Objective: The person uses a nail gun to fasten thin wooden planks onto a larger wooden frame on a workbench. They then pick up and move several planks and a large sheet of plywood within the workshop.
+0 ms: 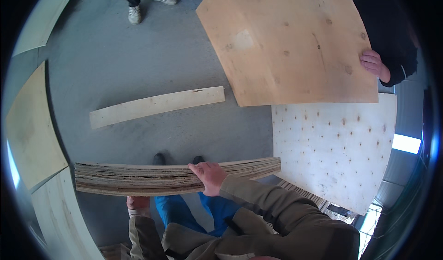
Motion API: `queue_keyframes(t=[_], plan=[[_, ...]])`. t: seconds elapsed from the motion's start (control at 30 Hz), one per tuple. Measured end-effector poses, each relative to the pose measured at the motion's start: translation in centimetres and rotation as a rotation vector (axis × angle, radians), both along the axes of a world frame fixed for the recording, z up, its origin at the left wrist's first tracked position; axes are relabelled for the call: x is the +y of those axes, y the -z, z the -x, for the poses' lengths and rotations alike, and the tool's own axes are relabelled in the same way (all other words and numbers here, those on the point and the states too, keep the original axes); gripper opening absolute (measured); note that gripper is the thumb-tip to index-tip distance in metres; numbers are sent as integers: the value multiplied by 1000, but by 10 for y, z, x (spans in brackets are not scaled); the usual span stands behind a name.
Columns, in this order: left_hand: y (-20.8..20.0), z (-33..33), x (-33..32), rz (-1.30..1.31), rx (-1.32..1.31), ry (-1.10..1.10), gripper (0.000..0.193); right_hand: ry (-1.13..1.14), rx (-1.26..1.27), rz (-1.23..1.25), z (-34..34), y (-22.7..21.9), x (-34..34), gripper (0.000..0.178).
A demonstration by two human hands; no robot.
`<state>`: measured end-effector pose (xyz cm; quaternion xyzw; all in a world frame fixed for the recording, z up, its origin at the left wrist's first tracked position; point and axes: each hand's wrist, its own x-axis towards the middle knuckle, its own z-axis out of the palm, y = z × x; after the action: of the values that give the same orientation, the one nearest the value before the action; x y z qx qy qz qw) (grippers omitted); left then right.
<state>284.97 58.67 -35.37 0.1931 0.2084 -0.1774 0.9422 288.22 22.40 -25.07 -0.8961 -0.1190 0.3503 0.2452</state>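
A thick stack of long, thin wood strips lies crosswise in front of my legs, its layered edges facing me. My left hand grips it from below, left of its middle; the fingers are mostly hidden beneath the wood. Right of the middle, my right hand is closed over the stack, with its fingertips at the far upper edge. The stack appears lifted off the floor, above my shoes. Beyond it, a single pale wood strip rests on the grey floor, apart from both hands.
At the upper right, another person's hand holds the edge of a large brown plywood sheet. Below that is a whitish knotted sheet. Pale boards line the left side. A second person's shoes stand at the far side.
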Motion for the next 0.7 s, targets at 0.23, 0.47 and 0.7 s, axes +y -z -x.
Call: queue_keyframes(t=[0.23,0.47,0.7], plan=[[-29,12,27,-49,167,-203,69,-156,-79,2,-62,-31,42,97],[-56,-22,39,-61,145,-237,68,-238,-210,2,-108,-65,64,94],[-42,-40,42,-184,331,-266,69,-223,-104,54,-122,-19,77,95]])
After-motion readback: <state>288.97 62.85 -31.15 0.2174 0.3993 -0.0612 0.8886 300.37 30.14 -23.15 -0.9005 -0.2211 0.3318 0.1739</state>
